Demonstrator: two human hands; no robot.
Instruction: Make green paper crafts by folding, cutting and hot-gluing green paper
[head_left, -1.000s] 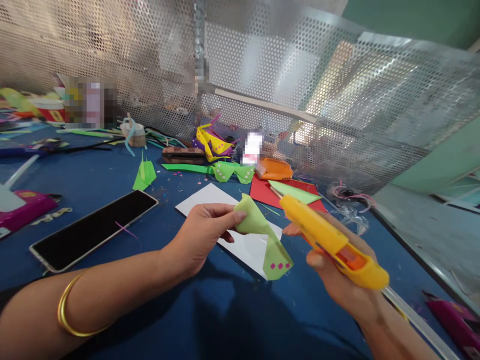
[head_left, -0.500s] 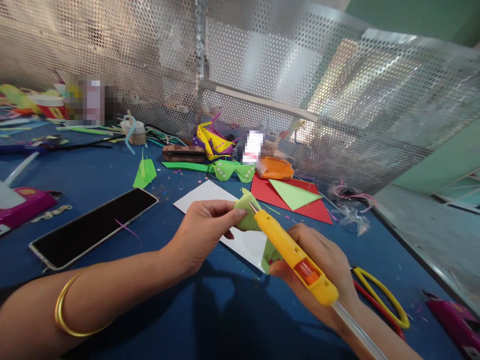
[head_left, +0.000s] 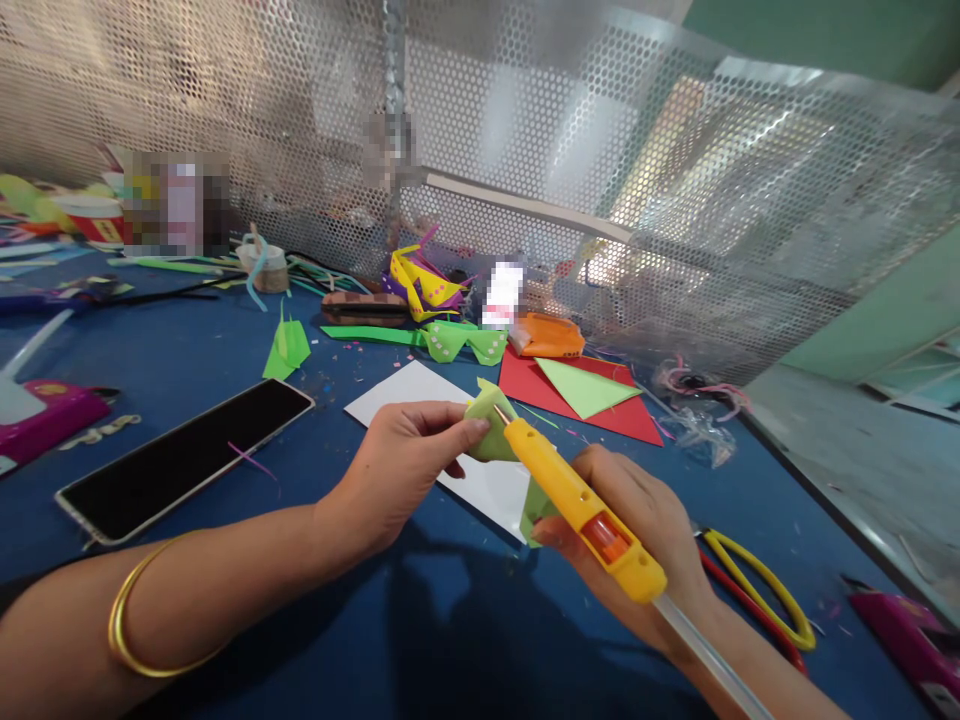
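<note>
My left hand [head_left: 405,462] pinches a folded light-green paper piece [head_left: 486,432] above the blue table [head_left: 300,600]. My right hand [head_left: 637,525] is wrapped round a yellow glue gun [head_left: 577,500] with an orange trigger, and its nozzle tip touches the green paper next to my left fingertips. A clear glue stick [head_left: 705,650] sticks out of the gun's back. The lower end of the green paper shows under the gun. A white sheet [head_left: 427,400] lies on the table beneath both hands.
A dark phone [head_left: 187,455] lies at the left. A red sheet [head_left: 600,415] with a green triangle [head_left: 585,385], an orange object [head_left: 547,335], green paper glasses [head_left: 457,340] and scraps lie further back. Yellow-handled scissors [head_left: 757,590] lie right. A perforated metal screen [head_left: 525,150] stands behind.
My right hand swung the glue gun left and brought its nozzle onto the green paper, uncovering the scissors. In the last half second both hands barely moved.
</note>
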